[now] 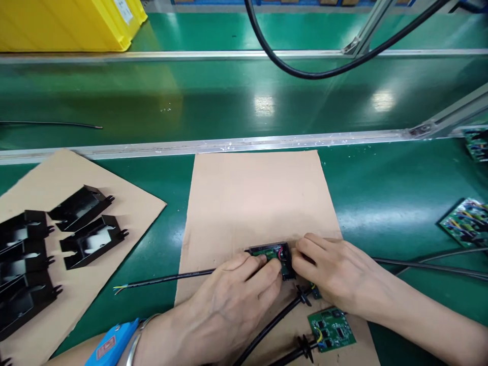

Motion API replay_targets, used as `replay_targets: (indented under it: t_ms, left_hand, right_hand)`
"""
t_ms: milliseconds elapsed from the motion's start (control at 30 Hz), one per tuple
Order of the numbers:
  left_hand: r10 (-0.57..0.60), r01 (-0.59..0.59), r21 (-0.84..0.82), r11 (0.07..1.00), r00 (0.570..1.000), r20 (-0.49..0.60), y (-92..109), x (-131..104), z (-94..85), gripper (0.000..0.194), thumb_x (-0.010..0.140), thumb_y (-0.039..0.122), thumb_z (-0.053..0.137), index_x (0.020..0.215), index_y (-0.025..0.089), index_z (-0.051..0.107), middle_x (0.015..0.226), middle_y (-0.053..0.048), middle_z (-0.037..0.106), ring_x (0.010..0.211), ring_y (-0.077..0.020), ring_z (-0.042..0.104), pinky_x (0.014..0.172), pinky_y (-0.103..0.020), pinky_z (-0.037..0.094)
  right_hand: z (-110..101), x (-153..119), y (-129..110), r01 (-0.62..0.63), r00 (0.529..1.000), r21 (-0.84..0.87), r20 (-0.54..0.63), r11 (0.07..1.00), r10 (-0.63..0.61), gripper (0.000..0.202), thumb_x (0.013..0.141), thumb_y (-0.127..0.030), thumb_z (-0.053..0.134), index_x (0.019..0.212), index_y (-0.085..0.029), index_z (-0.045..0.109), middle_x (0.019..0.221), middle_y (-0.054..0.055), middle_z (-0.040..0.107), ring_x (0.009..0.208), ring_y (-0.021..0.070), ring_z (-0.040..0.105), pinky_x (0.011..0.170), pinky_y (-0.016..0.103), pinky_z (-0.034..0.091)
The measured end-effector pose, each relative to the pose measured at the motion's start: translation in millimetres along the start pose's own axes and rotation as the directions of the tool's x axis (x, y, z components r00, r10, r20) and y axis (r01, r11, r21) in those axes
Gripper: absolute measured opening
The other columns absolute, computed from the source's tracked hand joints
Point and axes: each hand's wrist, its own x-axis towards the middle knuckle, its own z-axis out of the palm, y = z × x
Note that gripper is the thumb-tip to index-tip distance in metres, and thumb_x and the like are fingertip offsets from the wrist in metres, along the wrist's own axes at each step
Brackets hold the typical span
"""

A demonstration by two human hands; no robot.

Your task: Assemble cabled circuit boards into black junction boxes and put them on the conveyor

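A black plastic case (290, 264) with a green circuit board (269, 251) and a red wire inside lies on the cardboard. My left hand (240, 297) grips it, fingertips at the board and near wall. At its right end, my right hand (331, 269) is closed with curled fingers against the case; what lies under the fingertips is hidden. A black cable (171, 277) with bare coloured wire ends runs out leftward from beneath my left hand. Just below my hands lies another green circuit board (331, 329), joined to a black cable with a strain relief (305, 346).
Several empty black cases (93, 241) sit on a cardboard sheet (125, 203) at left. More circuit boards (467, 222) and black cables (438, 269) are at right. A metal rail (236, 144) crosses behind; a thick cable (312, 75) hangs above. A yellow bin (68, 25) stands at the back left.
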Motion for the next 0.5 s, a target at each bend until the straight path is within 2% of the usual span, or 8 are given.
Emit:
replay_targets:
  t_ms: [100,200,367,500]
  left_hand:
    - [0.015,-0.015,-0.004,1.0,1.0,-0.002,-1,0,-0.3,0.038,0.096,0.021,0.039,0.13,0.01,0.053,0.143,-0.01,0.048,0.116,-0.0254,0.051,0.099,-0.039,0.042]
    - [0.021,-0.021,-0.013,1.0,1.0,0.007,-1,0,-1.8,0.039,0.097,0.024,0.039,0.131,0.01,0.052,0.144,-0.01,0.048,0.117,-0.0261,0.05,0.1,-0.04,0.041]
    - [0.029,-0.029,0.001,1.0,1.0,0.004,-3,0,-5.4,0.038,0.096,0.021,0.039,0.131,0.011,0.051,0.144,-0.01,0.049,0.115,-0.0247,0.051,0.095,-0.038,0.043]
    - [0.053,-0.053,0.009,0.999,0.999,0.013,-4,1,-7.5,0.038,0.096,0.015,0.037,0.131,0.015,0.051,0.152,-0.005,0.04,0.114,-0.0239,0.051,0.094,-0.038,0.042]
  right_hand:
    - [4,0,0,-0.021,1.0,-0.008,-0.007,1.0,0.021,0.023,0.078,0.002,0.042,0.081,-0.019,0.051,0.086,0.005,0.051,0.075,0.0205,0.044,0.056,0.034,0.03]
    - [10,-3,3,-0.032,0.997,-0.011,-0.073,0.999,0.031,0.025,0.081,0.001,0.04,0.085,-0.018,0.056,0.091,0.007,0.054,0.078,0.0213,0.045,0.061,0.034,0.034]
    - [15,-6,8,-0.071,0.968,0.19,-0.222,0.979,0.114,0.025,0.09,-0.004,0.042,0.095,-0.017,0.063,0.089,0.006,0.057,0.081,0.0202,0.046,0.07,0.035,0.038]
    - [11,-6,7,-0.075,0.956,0.312,-0.247,0.947,0.158,0.018,0.093,-0.012,0.047,0.097,-0.017,0.064,0.09,0.006,0.059,0.087,0.0209,0.048,0.077,0.038,0.04]
